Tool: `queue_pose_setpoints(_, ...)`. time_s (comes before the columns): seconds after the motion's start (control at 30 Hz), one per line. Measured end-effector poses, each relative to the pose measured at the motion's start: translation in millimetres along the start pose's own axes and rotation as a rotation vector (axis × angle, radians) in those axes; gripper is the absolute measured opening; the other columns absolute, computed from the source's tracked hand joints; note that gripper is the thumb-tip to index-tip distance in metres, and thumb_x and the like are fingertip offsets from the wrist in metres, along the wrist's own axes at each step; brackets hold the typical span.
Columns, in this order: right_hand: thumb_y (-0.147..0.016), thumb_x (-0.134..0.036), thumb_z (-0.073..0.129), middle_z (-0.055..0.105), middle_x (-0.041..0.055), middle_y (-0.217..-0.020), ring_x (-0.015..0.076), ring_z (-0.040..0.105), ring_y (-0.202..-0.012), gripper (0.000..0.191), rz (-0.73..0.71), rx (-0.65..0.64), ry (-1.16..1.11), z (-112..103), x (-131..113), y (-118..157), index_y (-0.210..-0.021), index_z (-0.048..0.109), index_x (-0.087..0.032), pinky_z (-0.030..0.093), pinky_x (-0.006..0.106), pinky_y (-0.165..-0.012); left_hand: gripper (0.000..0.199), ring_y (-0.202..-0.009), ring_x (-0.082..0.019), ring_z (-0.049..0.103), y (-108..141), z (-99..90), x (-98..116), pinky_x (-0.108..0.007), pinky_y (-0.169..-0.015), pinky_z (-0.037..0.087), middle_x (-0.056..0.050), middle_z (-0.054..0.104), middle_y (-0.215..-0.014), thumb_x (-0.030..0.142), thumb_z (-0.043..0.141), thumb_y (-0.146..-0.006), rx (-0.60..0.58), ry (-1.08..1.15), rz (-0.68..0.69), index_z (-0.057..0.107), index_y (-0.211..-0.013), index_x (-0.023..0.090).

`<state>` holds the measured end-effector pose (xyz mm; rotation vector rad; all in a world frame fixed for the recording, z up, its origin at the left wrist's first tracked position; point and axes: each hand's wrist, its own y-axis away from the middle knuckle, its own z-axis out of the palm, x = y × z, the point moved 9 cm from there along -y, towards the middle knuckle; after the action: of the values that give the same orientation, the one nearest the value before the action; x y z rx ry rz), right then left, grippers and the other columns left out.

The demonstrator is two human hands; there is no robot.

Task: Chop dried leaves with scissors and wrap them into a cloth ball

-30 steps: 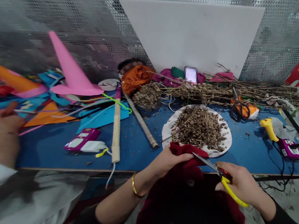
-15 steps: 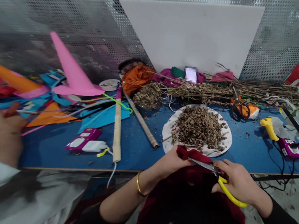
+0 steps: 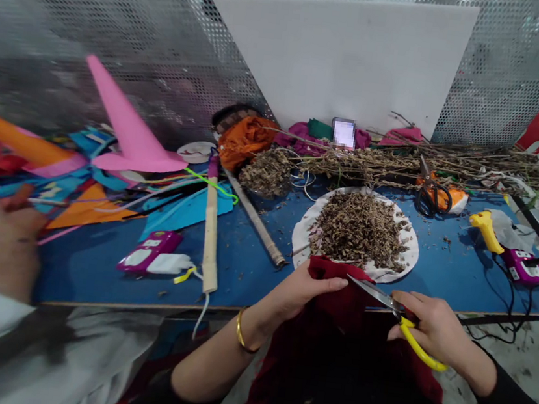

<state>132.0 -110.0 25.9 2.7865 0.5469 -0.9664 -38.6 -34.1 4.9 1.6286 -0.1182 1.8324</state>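
Observation:
Dark red cloth (image 3: 340, 302) is pinched between the thumb and fingers of my left hand (image 3: 305, 291), just in front of the table edge. My right hand (image 3: 430, 330) grips yellow-handled scissors (image 3: 421, 348), their blades pointing left at the cloth's upper right edge. Whether the blades are parted is hard to see. The rest of the cloth hangs down over my lap. Right behind it lies a round white cloth (image 3: 302, 235) with a heap of dried crushed leaves (image 3: 359, 229).
Black scissors (image 3: 431, 196), a yellow glue gun (image 3: 486, 230) and a purple power strip (image 3: 525, 266) lie to the right. Dry stems (image 3: 480, 169) line the back. On the left are a pink cone hat (image 3: 131, 129), a wooden stick (image 3: 211, 234) and another person's hand (image 3: 12, 236).
My left hand has shifted slightly left with the cloth, which now spreads flatter and more upright. The scissors have moved slightly right and sit at the cloth's edge.

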Motion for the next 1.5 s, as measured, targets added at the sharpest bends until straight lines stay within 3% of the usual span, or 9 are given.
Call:
queue_pose_setpoints(0.17, -0.087, -0.055, 0.051, 0.057, 0.0007, -0.074, 0.0142, 0.052, -0.062, 0.041, 0.014, -0.006, 0.011, 0, 2, 1, -0.109, 0.057, -0.021, 0.033, 0.024, -0.056, 0.033, -0.083, -0.021, 0.068, 0, -13.1, -6, -0.03, -0.079, 0.054, -0.008, 0.075, -0.093, 0.027, 0.079, -0.066, 0.095, 0.021, 0.009, 0.073, -0.096, 0.013)
queue_pose_setpoints(0.43, -0.073, -0.064, 0.063, 0.055, 0.0029, -0.084, 0.0163, 0.051, -0.067, 0.063, 0.017, -0.057, 0.053, 2, -9, -4, -0.118, 0.052, -0.021, 0.034, 0.026, -0.058, 0.032, -0.087, -0.023, 0.068, 3, 9.1, 5, -0.032, -0.081, 0.053, -0.01, 0.075, -0.094, 0.028, 0.077, -0.066, -0.029, -0.063, 0.012, 0.074, -0.093, 0.012)
queue_pose_setpoints(0.6, -0.072, -0.066, 0.063, 0.056, 0.0031, -0.086, 0.0173, 0.052, -0.069, 0.064, 0.01, -0.058, 0.065, 3, -11, -7, -0.117, 0.053, -0.021, 0.035, 0.026, -0.059, 0.03, -0.078, -0.021, 0.068, -1, 8.0, 0, -0.029, -0.074, 0.052, -0.008, 0.075, -0.087, 0.03, 0.079, -0.064, -0.01, -0.125, 0.014, 0.075, -0.089, 0.013)
queue_pose_setpoints(0.87, -0.082, -0.061, 0.054, 0.06, 0.0022, -0.078, 0.0163, 0.056, -0.066, 0.049, 0.006, -0.06, 0.06, 6, -8, -7, -0.111, 0.056, -0.022, 0.034, 0.025, -0.057, 0.027, -0.076, -0.02, 0.066, -2, 7.8, -3, -0.029, -0.074, 0.052, -0.006, 0.075, -0.084, 0.03, 0.078, -0.065, -0.015, -0.136, 0.01, 0.074, -0.086, 0.014)
queue_pose_setpoints(1.1, -0.087, -0.057, 0.05, 0.061, 0.0024, -0.076, 0.0156, 0.057, -0.065, 0.044, 0.005, -0.036, 0.063, 8, -1, -4, -0.11, 0.057, -0.02, 0.034, 0.024, -0.057, 0.034, -0.089, -0.021, 0.067, -1, 13.3, 0, -0.03, -0.083, 0.051, -0.008, 0.074, -0.098, 0.028, 0.076, -0.069, -0.081, -0.019, -0.03, 0.072, -0.1, 0.014)
queue_pose_setpoints(1.33, -0.088, -0.055, 0.05, 0.062, 0.0032, -0.079, 0.0156, 0.057, -0.067, 0.043, 0.029, -0.008, 0.019, 7, 4, 0, -0.11, 0.056, -0.02, 0.038, 0.025, -0.059, 0.034, -0.079, -0.018, 0.068, -2, -8.4, -8, -0.026, -0.073, 0.052, -0.008, 0.075, -0.094, 0.028, 0.076, -0.071, 0.032, 0.041, -0.021, 0.072, -0.101, 0.014)
queue_pose_setpoints(1.5, -0.086, -0.054, 0.054, 0.06, 0.0021, -0.079, 0.015, 0.056, -0.066, 0.042, 0.041, -0.016, -0.016, 8, 4, -1, -0.112, 0.055, -0.021, 0.037, 0.024, -0.06, 0.032, -0.074, -0.017, 0.068, 0, -9.7, -7, -0.024, -0.069, 0.052, -0.008, 0.075, -0.089, 0.03, 0.075, -0.072, 0.05, 0.005, -0.009, 0.073, -0.099, 0.013)
